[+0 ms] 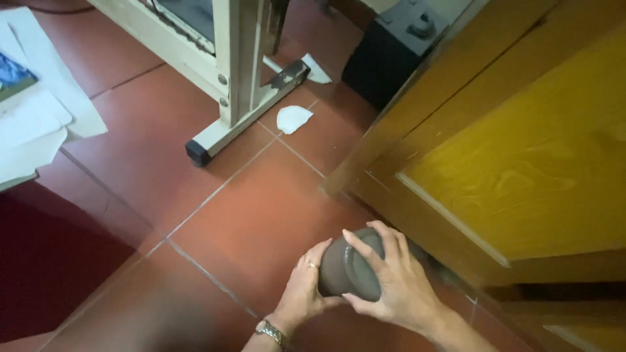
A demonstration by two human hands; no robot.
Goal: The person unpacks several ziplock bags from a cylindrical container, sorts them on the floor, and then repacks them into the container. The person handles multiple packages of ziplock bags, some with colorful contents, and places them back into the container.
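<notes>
I am holding one dark grey round container (351,267) low in the frame, right of centre, above the red tiled floor (215,195). Both hands are gripping it: my left hand (303,290) is cupping its left side from below, and my right hand (398,280) is wrapping its flat end with fingers spread. Its long axis is tilting up toward the right, toward the yellow wooden door (515,163). Two white paper scraps (293,119) are lying near the one cream metal stand (235,72) in the upper middle.
</notes>
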